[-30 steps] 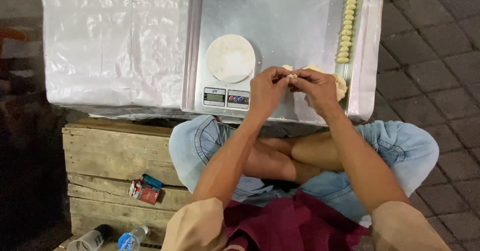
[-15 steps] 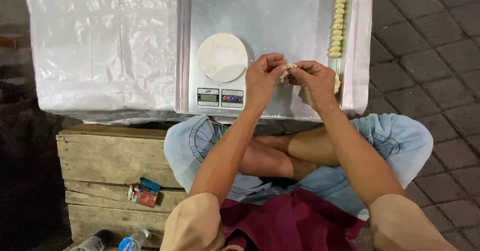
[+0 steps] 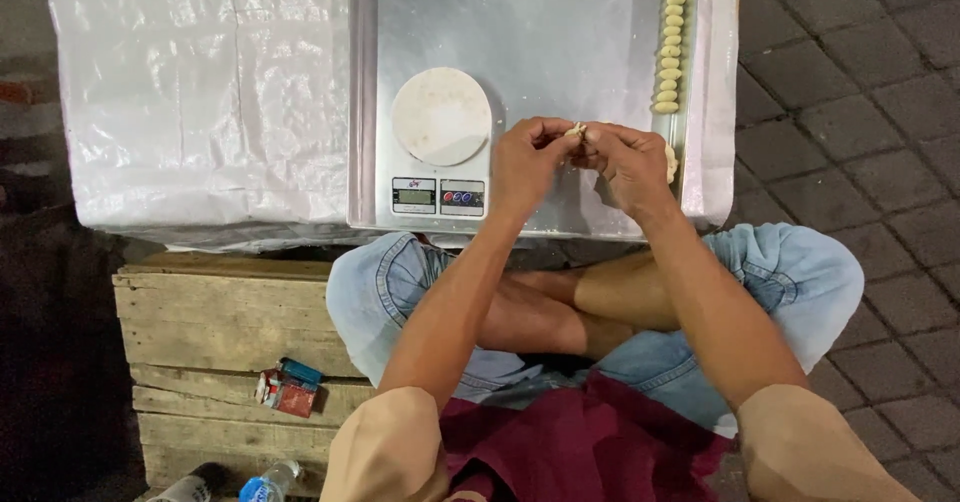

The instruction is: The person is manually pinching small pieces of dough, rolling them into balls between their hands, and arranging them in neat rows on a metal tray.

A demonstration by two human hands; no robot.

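While I sit cross-legged at the low surface [image 3: 200, 92] covered in white plastic, the metal tray [image 3: 560, 22] fills the upper middle of the frame, with a digital scale [image 3: 441, 142] left of my hands and a row of shaped dough pieces [image 3: 669, 37] along its right edge. My left hand [image 3: 528, 162] and right hand [image 3: 628, 162] meet at centre, fingers pinched together on a small dough piece [image 3: 576, 130]. Even, gentle pressure from both sides should keep it matching that row.
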